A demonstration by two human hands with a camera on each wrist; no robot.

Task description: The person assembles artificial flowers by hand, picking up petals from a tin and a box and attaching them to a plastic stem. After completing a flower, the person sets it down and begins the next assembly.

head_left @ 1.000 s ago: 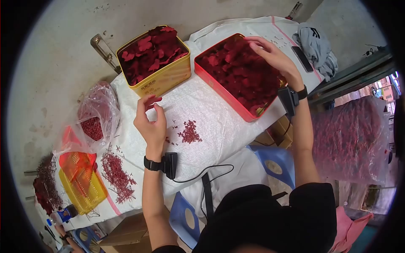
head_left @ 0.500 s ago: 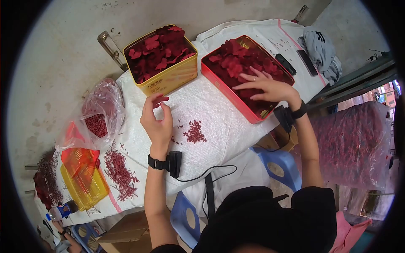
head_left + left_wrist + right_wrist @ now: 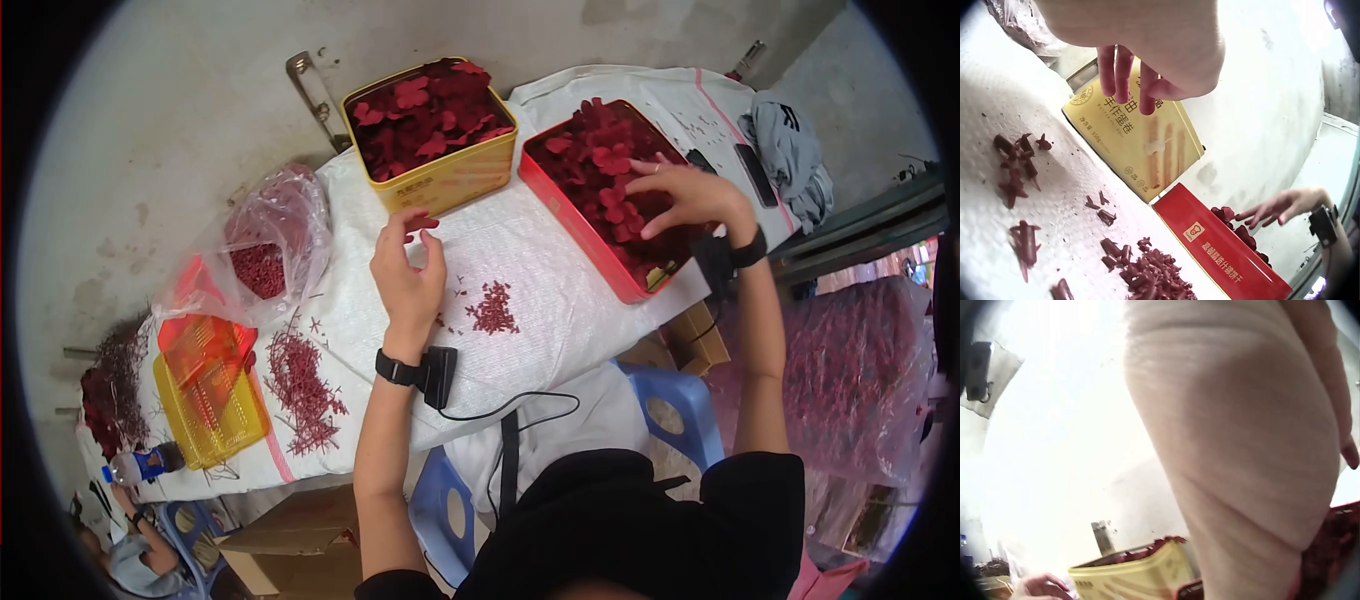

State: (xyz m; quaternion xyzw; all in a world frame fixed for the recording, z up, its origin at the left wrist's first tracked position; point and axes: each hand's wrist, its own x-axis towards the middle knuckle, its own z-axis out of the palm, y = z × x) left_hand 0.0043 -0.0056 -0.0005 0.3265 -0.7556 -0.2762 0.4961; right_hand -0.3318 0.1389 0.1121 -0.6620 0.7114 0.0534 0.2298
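Note:
Over the right end of a red tin [image 3: 570, 235], my right hand [image 3: 695, 195] reaches down with spread, slightly bent fingers. Its fingertips are right at the dark red flower petals [image 3: 612, 160] heaped inside. My left hand [image 3: 408, 285] hovers above the white cloth with loosely bent fingers and nothing between them. Just beyond it stands a yellow tin [image 3: 450, 180], full of similar red petals. A small pile of dark red flower stubs [image 3: 494, 310] lies to the right of the left hand, and shows close up in the left wrist view [image 3: 1154, 275].
On the left are a clear bag [image 3: 285, 215] of red bits, an orange basket [image 3: 205, 345], a yellow basket [image 3: 200, 425] and scattered red stems [image 3: 300, 390]. A phone [image 3: 756, 175] and grey cloth [image 3: 790, 160] lie at far right. Blue chair parts [image 3: 685, 415] show below the table edge.
My right hand has come from the red tin's far edge toward its near right end, fingers among the petals. The left hand keeps its pose; the head view has shifted.

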